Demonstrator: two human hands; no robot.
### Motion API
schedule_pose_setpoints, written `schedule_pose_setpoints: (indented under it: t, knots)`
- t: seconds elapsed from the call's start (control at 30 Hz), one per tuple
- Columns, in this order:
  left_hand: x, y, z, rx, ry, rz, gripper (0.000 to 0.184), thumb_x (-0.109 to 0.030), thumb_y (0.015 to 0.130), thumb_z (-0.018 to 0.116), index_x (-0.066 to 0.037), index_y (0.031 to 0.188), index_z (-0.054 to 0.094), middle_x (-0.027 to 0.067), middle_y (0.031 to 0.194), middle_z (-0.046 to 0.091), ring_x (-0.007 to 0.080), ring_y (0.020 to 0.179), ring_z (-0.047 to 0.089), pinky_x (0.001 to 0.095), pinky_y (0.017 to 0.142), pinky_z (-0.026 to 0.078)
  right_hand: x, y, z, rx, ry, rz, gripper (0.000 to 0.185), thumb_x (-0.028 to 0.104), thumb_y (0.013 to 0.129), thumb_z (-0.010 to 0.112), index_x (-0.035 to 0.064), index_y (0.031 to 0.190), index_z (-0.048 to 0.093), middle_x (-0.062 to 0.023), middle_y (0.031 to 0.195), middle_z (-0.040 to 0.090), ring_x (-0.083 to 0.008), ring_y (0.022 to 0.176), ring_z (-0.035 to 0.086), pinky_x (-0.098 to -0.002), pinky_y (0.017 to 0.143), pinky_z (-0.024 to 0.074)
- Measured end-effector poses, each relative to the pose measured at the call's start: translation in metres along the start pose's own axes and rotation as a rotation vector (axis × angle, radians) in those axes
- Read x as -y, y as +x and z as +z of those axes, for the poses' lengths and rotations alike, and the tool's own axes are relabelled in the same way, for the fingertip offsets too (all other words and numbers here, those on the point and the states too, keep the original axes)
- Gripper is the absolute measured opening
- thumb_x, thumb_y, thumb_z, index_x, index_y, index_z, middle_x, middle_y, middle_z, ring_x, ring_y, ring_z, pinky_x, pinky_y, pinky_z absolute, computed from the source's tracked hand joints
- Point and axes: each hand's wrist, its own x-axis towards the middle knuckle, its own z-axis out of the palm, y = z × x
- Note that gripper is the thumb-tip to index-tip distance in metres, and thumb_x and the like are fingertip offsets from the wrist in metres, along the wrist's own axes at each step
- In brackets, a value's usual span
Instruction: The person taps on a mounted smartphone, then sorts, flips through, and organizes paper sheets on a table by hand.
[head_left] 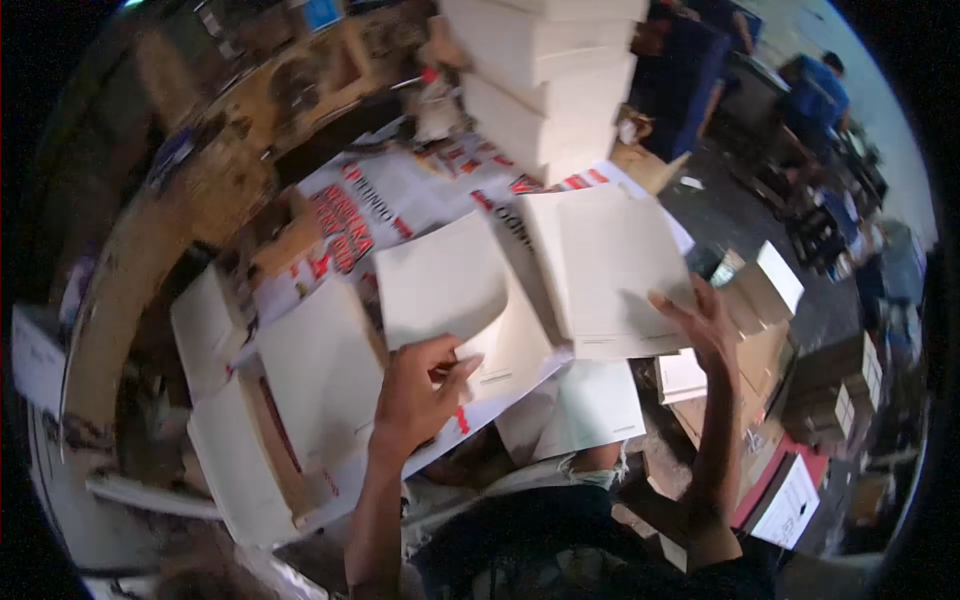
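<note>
My left hand (425,390) pinches the near edge of a cream paper sheet (500,350), whose corner curls up off the middle paper stack (440,280). To the right, my right hand (703,318) lies against the right edge of another stack of cream paper (620,270), fingers apart and the thumb over its top sheet. Small printed lines show near the bottom edges of both. More stacks of paper (320,370) stand to the left, one of them (240,460) at the near left corner. A loose sheet (595,405) lies over my lap.
A printed banner (370,210) covers the tabletop. At the back rises a tall pile of paper blocks (545,90). Cardboard boxes (835,390) and a red-edged pile (785,500) stand on the right. A person in blue (815,95) is far off at the upper right.
</note>
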Motion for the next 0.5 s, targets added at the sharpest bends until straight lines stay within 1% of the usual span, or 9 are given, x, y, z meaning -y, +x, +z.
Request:
schedule_pose_setpoints:
  t: [0.07,0.13,0.2,0.27,0.3,0.33,0.4,0.47,0.5]
  knots:
    - [-0.012,-0.014,-0.008,-0.161,-0.06,-0.031,0.027,-0.018,0.088,0.071,0.008,0.087,0.067,0.0116,0.071,0.068,0.0124,0.063,0.066,0.0292,0.063,0.056,0.005,-0.005,0.007,0.042,0.19,-0.14,0.053,0.019,0.077,0.079,-0.003,0.121,0.06,-0.0133,0.111,0.066,-0.0226,0.098,0.063,-0.034,0.09,0.0504]
    - [0.005,-0.022,-0.011,-0.27,-0.195,-0.018,0.028,-0.019,0.088,0.071,0.008,0.084,0.067,0.0116,0.07,0.068,0.0134,0.062,0.066,0.0289,0.061,0.057,0.032,-0.017,0.016,-0.041,0.3,0.008,0.046,0.014,0.08,0.075,-0.0034,0.12,0.061,-0.0125,0.109,0.067,-0.0207,0.095,0.064,-0.0339,0.089,0.0516]
    - [0.012,-0.029,-0.014,-0.366,-0.33,0.021,0.03,-0.02,0.088,0.071,0.008,0.081,0.067,0.0115,0.07,0.068,0.0143,0.06,0.067,0.0287,0.059,0.058,0.023,-0.012,0.025,-0.059,0.422,-0.042,0.052,0.013,0.081,0.073,-0.0031,0.127,0.056,-0.0135,0.113,0.065,-0.0227,0.1,0.063,-0.0354,0.094,0.0492]
    - [0.012,-0.035,-0.016,-0.409,-0.51,-0.084,0.023,-0.011,0.088,0.071,0.011,0.088,0.068,0.0134,0.076,0.07,0.0128,0.064,0.067,0.0217,0.058,0.056,0.035,-0.021,0.046,-0.267,0.431,-0.055,0.062,0.015,0.083,0.072,-0.0025,0.137,0.047,-0.0143,0.118,0.063,-0.024,0.107,0.06,-0.0354,0.098,0.0454]
    - [0.011,-0.037,-0.017,-0.416,-0.514,-0.085,0.023,-0.011,0.088,0.071,0.011,0.088,0.068,0.0134,0.076,0.07,0.0128,0.064,0.067,0.0217,0.058,0.056,0.046,-0.026,0.053,-0.143,0.294,-0.087,0.07,0.017,0.086,0.07,-0.0022,0.144,0.036,-0.0158,0.123,0.06,-0.0242,0.111,0.058,-0.0346,0.101,0.0418]
    - [0.012,-0.039,-0.018,-0.38,-0.576,-0.112,0.022,-0.011,0.088,0.07,0.01,0.092,0.068,0.0136,0.079,0.07,0.0132,0.068,0.068,0.0229,0.062,0.057,0.067,-0.037,0.068,-0.013,0.204,-0.135,0.066,0.017,0.09,0.066,-0.0031,0.144,0.035,-0.0168,0.126,0.058,-0.0232,0.11,0.058,-0.0341,0.1,0.0426]
    - [0.016,-0.045,-0.021,-0.357,-0.638,-0.147,0.022,-0.011,0.089,0.07,0.009,0.096,0.069,0.0139,0.083,0.071,0.0136,0.071,0.068,0.0242,0.066,0.058,0.039,-0.036,0.1,0.126,0.263,-0.136,0.063,0.016,0.093,0.063,-0.0033,0.144,0.034,-0.0175,0.127,0.056,-0.0219,0.109,0.058,-0.0342,0.099,0.0434]
    - [0.025,-0.051,-0.026,-0.248,-0.629,0.073,0.023,-0.01,0.09,0.068,0.006,0.107,0.067,0.0127,0.095,0.071,0.0144,0.086,0.068,0.0282,0.075,0.058,0.059,-0.051,0.138,0.261,0.159,-0.338,0.06,0.014,0.094,0.06,-0.0027,0.145,0.034,-0.0173,0.124,0.058,-0.0214,0.11,0.058,-0.0335,0.097,0.0441]
    - [0.025,-0.057,-0.039,-0.17,-0.604,0.041,0.032,-0.014,0.085,0.074,0.002,0.111,0.064,0.0101,0.103,0.07,0.0184,0.098,0.066,0.0342,0.084,0.055,0.063,-0.049,0.144,0.361,-0.007,-0.405,0.06,0.011,0.094,0.059,-0.0015,0.146,0.031,-0.0182,0.129,0.054,-0.0215,0.117,0.053,-0.0335,0.1,0.0432]
